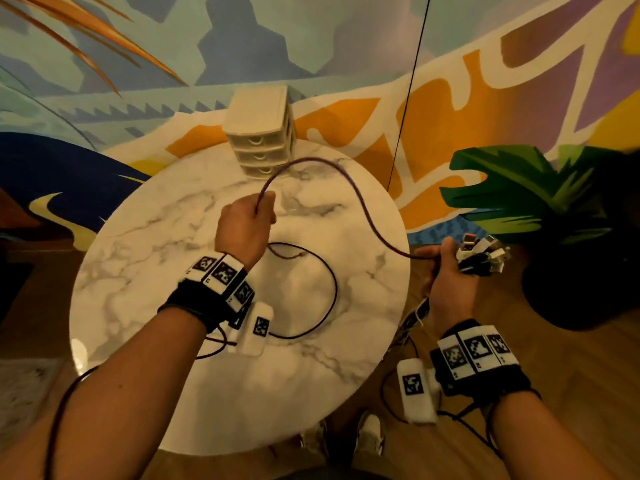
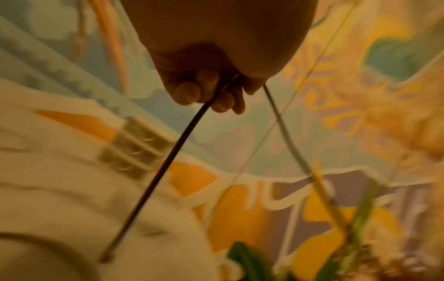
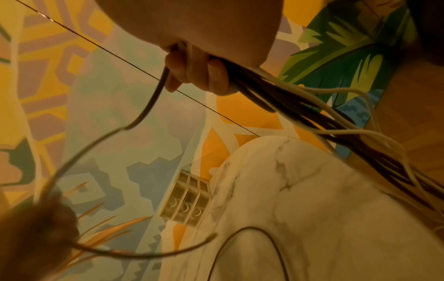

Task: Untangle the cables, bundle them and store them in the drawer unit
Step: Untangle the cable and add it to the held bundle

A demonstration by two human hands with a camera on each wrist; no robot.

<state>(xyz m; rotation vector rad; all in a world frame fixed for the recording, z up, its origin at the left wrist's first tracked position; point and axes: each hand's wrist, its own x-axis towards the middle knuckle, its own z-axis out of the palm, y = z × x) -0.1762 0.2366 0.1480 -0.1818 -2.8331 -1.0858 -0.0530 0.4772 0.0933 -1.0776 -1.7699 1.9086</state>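
While both hands [image 1: 244,230] [image 1: 446,271] gripped the cables [image 1: 346,188], none were bundled, and the drawer unit [image 1: 259,133] at twelve o'clock stayed closed.

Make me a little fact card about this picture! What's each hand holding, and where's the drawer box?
left hand: grips the purple cable
right hand: holds a bunch of cables with plugs, and the purple cable's other end
purple cable: arches between both hands, above the table
drawer unit: far edge of the marble table, three drawers, all closed
loose cable: curled on the table
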